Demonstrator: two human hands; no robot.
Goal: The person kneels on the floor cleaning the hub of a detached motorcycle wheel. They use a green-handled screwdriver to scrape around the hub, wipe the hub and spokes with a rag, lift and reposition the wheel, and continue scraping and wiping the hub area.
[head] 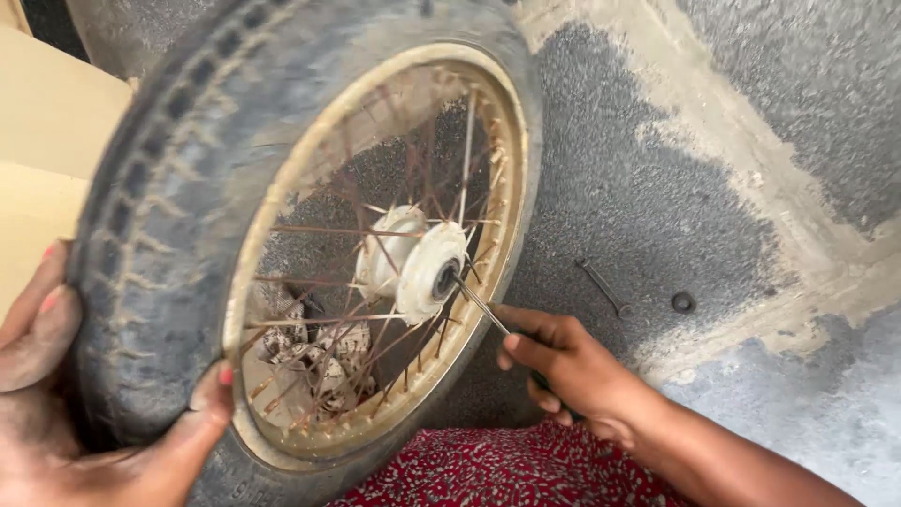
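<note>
The left hand (66, 413) gripped the dusty tyre (169, 216); the right hand (563, 361) held a screwdriver (481, 305) against the white hub (427, 272).

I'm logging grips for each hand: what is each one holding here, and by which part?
Left hand grips the wheel by its tyre's lower edge. Right hand holds a thin metal tool by its handle end.

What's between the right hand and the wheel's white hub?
In the head view, a thin metal tool shaft spans that gap: the right hand grips its handle and its tip sits at the centre of the hub. Nothing else lies there.
</note>
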